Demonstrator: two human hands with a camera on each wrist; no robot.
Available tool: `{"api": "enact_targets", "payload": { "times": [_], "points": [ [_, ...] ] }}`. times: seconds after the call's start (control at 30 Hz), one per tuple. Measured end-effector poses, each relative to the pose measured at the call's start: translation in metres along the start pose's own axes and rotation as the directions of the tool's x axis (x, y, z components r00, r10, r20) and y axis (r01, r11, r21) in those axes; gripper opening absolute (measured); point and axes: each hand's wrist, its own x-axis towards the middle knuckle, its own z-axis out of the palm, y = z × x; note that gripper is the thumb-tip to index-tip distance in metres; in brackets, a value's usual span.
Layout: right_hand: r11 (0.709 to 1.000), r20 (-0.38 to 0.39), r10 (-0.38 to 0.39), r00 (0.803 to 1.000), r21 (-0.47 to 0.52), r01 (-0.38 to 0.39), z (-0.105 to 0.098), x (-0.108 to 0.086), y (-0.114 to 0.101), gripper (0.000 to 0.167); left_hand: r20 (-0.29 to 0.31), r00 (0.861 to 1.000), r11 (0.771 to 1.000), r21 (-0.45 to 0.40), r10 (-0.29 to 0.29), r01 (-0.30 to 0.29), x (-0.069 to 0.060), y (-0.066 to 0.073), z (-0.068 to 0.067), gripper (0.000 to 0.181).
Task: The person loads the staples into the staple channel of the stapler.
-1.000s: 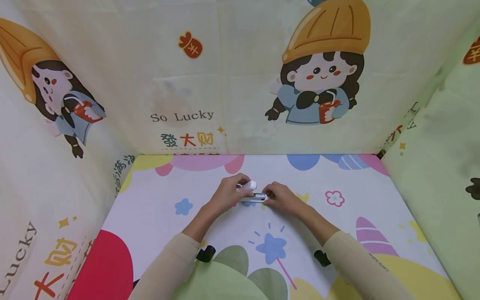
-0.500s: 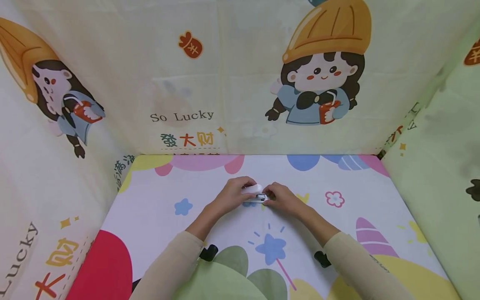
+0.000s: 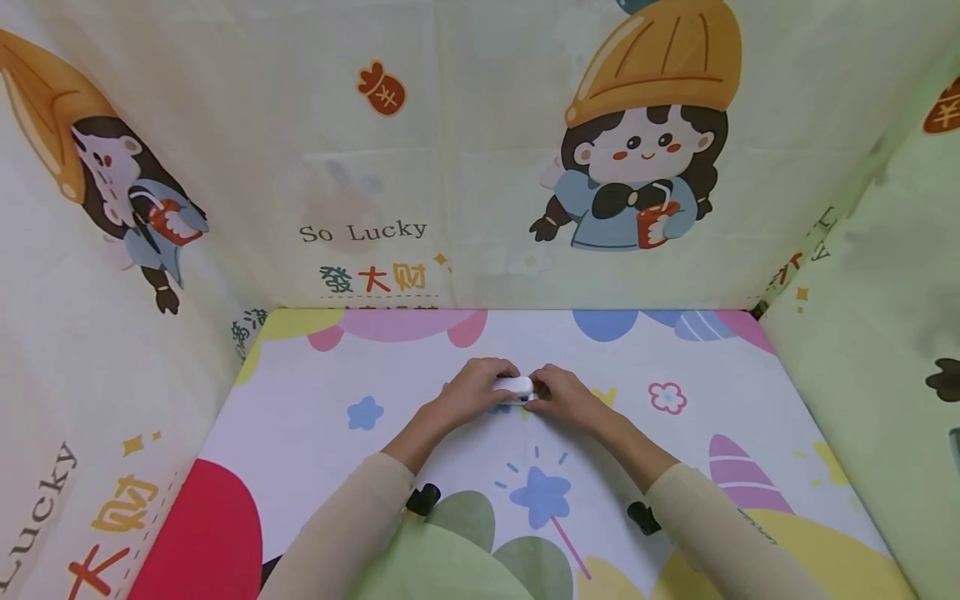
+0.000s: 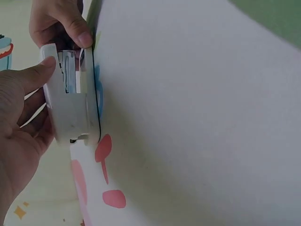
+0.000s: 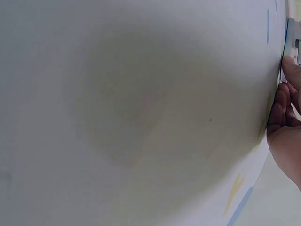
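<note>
A white stapler [image 3: 515, 386] stands on the tabletop between the two hands, in the middle of the head view. My left hand [image 3: 471, 393] grips its top arm, thumb on the near side and fingers on the far side. In the left wrist view, the stapler [image 4: 73, 115] has its top arm lowered near the base, with the metal staple rail partly showing in the gap. My right hand [image 3: 564, 393] pinches the front end of the base. Only a sliver of the stapler appears at the right edge of the right wrist view, beside my right thumb [image 5: 291, 70].
The table is covered by a white cloth [image 3: 442, 467] with printed shapes. Printed fabric walls [image 3: 480, 183] rise at the back and both sides. A small black device [image 3: 424, 499] is on the left wrist, another black one [image 3: 643, 517] on the right.
The stapler's top arm has swung down to the right over the staple rail, with my left hand moving along with it. My right hand has stayed at the base's front end.
</note>
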Motion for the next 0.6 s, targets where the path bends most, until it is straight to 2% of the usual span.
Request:
{"api": "enact_targets", "payload": {
  "times": [0.13,0.37,0.6],
  "points": [
    [1.0,0.003,-0.003,1.0,0.009,0.003,-0.0013,0.0011,-0.0016,0.034,0.009,1.0,1.0,0.006,0.003,-0.003,-0.0001,-0.001,-0.0004,0.025],
    [1.0,0.024,-0.009,1.0,0.006,0.009,-0.004,0.002,-0.0017,0.036,0.02,0.999,0.998,0.056,-0.039,0.038,-0.0022,-0.0005,-0.0021,0.025],
    [1.0,0.027,0.009,1.0,0.019,-0.009,-0.0038,0.0008,-0.0013,0.034,0.027,0.999,0.996,0.076,-0.042,0.04,0.0001,0.0016,0.0002,0.022]
  ]
}}
